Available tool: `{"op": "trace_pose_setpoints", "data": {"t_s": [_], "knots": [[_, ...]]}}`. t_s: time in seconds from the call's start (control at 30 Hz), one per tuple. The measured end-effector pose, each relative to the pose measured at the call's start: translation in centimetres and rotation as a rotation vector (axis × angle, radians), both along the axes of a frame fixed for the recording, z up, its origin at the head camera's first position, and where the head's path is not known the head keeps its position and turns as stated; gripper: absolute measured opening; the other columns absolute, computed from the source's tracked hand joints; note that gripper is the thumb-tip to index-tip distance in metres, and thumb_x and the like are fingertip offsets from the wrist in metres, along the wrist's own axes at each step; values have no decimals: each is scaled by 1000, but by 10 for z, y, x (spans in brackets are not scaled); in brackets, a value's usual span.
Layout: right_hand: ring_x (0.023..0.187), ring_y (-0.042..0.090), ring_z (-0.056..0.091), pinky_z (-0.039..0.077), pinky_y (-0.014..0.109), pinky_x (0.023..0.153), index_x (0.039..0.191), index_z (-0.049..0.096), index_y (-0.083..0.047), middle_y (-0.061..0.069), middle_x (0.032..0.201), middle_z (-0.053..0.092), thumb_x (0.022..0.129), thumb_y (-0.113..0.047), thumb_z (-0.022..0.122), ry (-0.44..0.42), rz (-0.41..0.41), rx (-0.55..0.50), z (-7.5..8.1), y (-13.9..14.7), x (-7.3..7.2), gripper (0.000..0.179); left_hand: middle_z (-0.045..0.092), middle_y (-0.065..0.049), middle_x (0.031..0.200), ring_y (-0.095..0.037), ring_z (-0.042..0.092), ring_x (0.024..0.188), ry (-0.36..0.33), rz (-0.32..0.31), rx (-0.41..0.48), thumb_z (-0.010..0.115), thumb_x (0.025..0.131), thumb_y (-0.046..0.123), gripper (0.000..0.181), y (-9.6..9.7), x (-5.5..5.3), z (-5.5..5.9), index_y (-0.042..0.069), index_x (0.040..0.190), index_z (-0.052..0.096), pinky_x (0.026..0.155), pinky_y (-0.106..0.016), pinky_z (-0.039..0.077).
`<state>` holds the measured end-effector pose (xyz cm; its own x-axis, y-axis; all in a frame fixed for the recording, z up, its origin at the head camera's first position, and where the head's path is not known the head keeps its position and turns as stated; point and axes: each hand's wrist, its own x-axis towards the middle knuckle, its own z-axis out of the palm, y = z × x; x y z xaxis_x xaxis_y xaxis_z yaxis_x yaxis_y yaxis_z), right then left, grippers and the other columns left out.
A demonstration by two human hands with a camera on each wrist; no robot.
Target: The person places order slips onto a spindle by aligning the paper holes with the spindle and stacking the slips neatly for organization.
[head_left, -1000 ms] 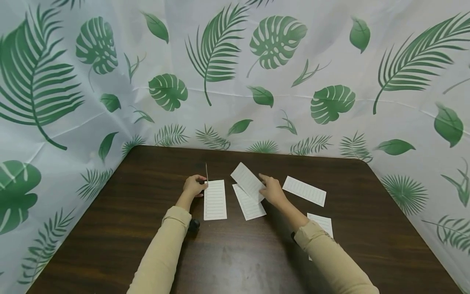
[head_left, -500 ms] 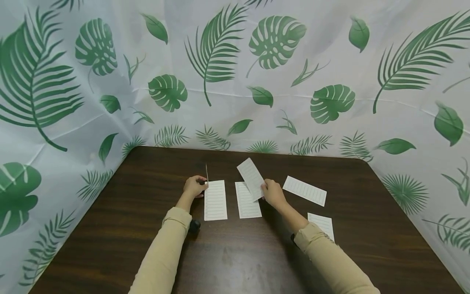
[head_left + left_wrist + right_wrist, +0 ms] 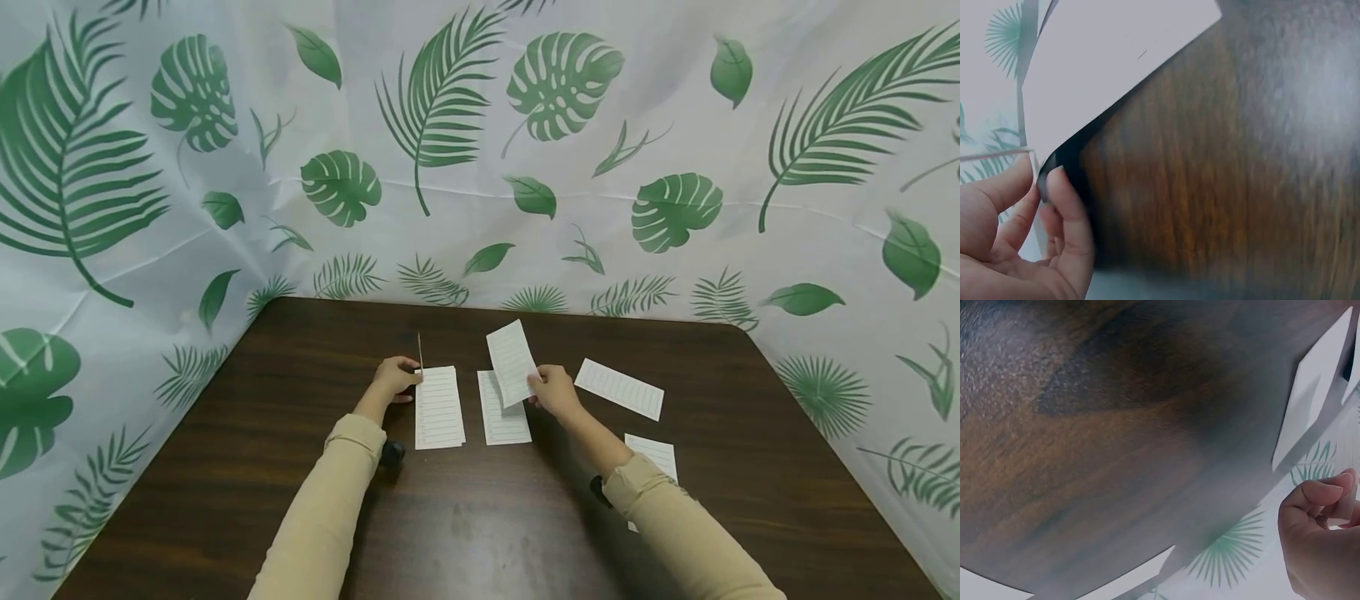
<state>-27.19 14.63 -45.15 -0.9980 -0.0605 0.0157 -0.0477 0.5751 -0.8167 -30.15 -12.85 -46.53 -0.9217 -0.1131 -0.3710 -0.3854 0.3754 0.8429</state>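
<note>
In the head view, my left hand (image 3: pixel 392 382) pinches the top left corner of white ruled paper slips (image 3: pixel 438 408), two edges of which show slightly fanned. A thin pale strip (image 3: pixel 421 354) sticks up from the same fingers; whether it is a slip seen edge-on or a stick, I cannot tell. My right hand (image 3: pixel 557 389) grips another ruled slip (image 3: pixel 513 358) by its lower right edge, tilted and raised. Beneath that one, a further slip (image 3: pixel 504 425) lies on the table, partly covered. The right wrist view catches my right thumb and fingers (image 3: pixel 1316 503) pinching paper.
A loose slip (image 3: pixel 619 389) lies right of my right hand. Another slip (image 3: pixel 654 457) is partly hidden by my right sleeve (image 3: pixel 675 525). The dark wooden table (image 3: pixel 480 517) meets a leaf-print curtain (image 3: pixel 465 242) at the back.
My right hand has taken hold of the upper slip and turned it more upright. The slip beneath has straightened. At the left hand, the slips have fanned slightly, showing a second edge.
</note>
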Motion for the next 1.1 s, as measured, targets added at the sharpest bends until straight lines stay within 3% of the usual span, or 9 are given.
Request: {"op": "trace_pose_setpoints", "data": {"t_s": [0.1,0.2,0.37,0.53,0.77,1.1], "knots": [[45,6,48,40,17,44,103,60,16,10,57,60,93,-3,49,-33,-6,-25,3,-2,0,24,46,-23,130,-29,51,96,-10,-17,29,57,93,9,30,-4,0,1,3,123,55,54,-22,54],[45,5,48,40,15,44,105,60,16,3,56,57,94,-3,49,-70,-12,-59,6,-3,1,24,47,-24,127,-31,52,95,11,-5,15,52,95,11,28,-7,2,1,3,122,56,54,-23,55],[48,7,50,42,16,46,107,58,16,3,60,58,94,-3,48,-119,-2,-107,13,-7,4,25,56,-23,116,-29,58,85,103,18,-113,54,95,12,23,-10,7,0,3,115,62,52,-24,56],[49,10,51,45,21,48,108,58,16,10,62,60,94,-2,49,-132,11,-108,16,-10,7,25,60,-20,108,-25,61,75,186,-16,-207,60,91,10,20,-8,12,2,2,108,67,51,-24,56],[49,10,50,43,21,48,107,58,16,12,61,60,94,-2,49,-123,26,-110,16,-11,9,24,62,-17,102,-11,50,54,199,-27,-235,59,91,7,17,-3,12,2,3,105,68,50,-22,54],[49,6,50,46,22,51,109,57,16,1,58,57,96,-4,48,-115,66,-138,20,-8,13,26,61,-21,108,-18,60,62,263,20,-204,57,93,12,20,-3,19,2,2,108,66,47,-21,54]]}}
